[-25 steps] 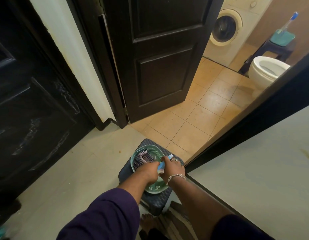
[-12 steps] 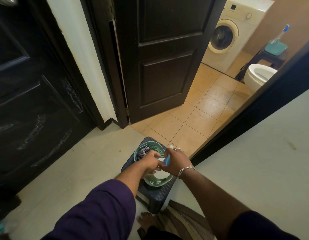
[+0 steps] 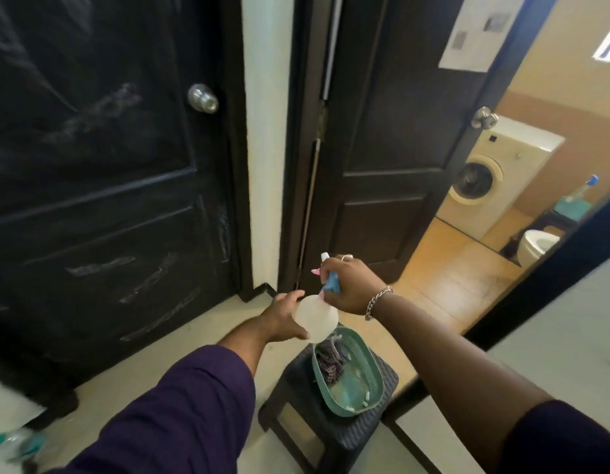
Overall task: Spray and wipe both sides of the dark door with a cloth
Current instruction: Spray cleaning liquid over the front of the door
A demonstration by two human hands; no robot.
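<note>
Translucent spray bottle held up over the green basket on the dark stool, right hand clamped round its blue trigger head, left hand cupping its body, checked cloth in basket, open dark door ahead.

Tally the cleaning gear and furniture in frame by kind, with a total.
Doors: 2
Knobs: 2
Spray bottle: 1
Basket: 1
Cloth: 1
Stool: 1
Washer: 1
Toilet: 1
Total: 10
</note>
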